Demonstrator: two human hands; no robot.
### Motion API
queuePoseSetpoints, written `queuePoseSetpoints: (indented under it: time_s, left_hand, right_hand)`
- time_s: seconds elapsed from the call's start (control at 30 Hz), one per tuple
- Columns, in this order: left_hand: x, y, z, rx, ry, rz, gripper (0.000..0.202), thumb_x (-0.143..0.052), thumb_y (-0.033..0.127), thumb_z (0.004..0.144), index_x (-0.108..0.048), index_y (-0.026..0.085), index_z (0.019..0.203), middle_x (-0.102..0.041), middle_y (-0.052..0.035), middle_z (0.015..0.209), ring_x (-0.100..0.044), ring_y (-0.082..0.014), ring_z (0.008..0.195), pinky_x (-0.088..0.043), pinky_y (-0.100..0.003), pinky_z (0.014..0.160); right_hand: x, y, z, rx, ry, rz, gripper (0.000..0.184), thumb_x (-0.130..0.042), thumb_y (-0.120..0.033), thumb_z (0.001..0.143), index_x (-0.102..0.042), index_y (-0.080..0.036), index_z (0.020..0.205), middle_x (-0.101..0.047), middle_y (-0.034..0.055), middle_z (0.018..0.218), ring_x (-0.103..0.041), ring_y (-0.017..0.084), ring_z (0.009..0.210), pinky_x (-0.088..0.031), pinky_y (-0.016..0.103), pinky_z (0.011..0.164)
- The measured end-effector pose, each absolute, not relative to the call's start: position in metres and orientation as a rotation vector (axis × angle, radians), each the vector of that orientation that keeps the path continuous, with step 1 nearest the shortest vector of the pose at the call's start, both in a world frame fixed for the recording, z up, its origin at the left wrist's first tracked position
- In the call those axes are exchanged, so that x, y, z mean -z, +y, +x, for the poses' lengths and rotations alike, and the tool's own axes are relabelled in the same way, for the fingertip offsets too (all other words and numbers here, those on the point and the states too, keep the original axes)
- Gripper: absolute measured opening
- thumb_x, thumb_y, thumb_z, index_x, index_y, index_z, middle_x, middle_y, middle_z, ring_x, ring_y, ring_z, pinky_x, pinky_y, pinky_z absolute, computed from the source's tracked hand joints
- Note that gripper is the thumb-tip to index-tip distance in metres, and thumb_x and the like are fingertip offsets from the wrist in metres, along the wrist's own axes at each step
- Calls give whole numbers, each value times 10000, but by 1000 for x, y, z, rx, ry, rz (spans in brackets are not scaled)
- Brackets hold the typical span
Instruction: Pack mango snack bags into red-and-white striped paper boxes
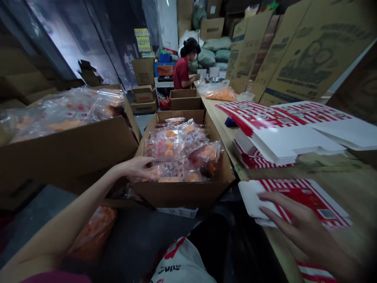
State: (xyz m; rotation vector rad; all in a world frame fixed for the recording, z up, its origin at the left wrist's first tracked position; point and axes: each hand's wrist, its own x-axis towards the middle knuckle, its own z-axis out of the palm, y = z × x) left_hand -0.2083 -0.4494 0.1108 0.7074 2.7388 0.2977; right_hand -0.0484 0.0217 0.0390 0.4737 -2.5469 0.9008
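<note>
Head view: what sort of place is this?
Probably a small packing workshop: a carton holds clear packets, flat striped boxes are stacked on a table, and sacks are piled behind.

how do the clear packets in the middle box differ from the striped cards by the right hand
The clear packets are see-through, showing orange contents; the striped cards are opaque, red and white. The packets lie jumbled at various angles in the open middle box, while the cards lie flat in a stack on the table. Both are groups of several pieces with a hand at them: left hand at the packets, right hand at the cards.
</note>
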Motion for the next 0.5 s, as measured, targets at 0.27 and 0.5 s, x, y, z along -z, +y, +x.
queuePoseSetpoints:
  time_s: [0.27, 0.5]
  left_hand:
    - [-79, -478, -205, -287, 2534, 595, 852, -651, 615, 668, -454, 127, 1337, -545, -174, 1340, -521, -341, 1207, -405, -360, 971]
    - [-57, -482, -210, -904, 2488, 367, 689, -826, 511, 473, -638, 222, 1069, -690, -104, 1091, -593, -369, 1090, -463, -345, 869]
  right_hand:
    - [-44, -140, -220, -529, -2970, 1282, 505, -691, -271, 742, -579, -137, 1215, -674, 148, 1125, -629, 292, 1044, -485, 365, 872]
    - [19, -212, -250, -1265, -3023, 1232, 457, -770, -154, 593, -688, -193, 1040, -717, 55, 826, -654, 270, 819, -494, 334, 750]
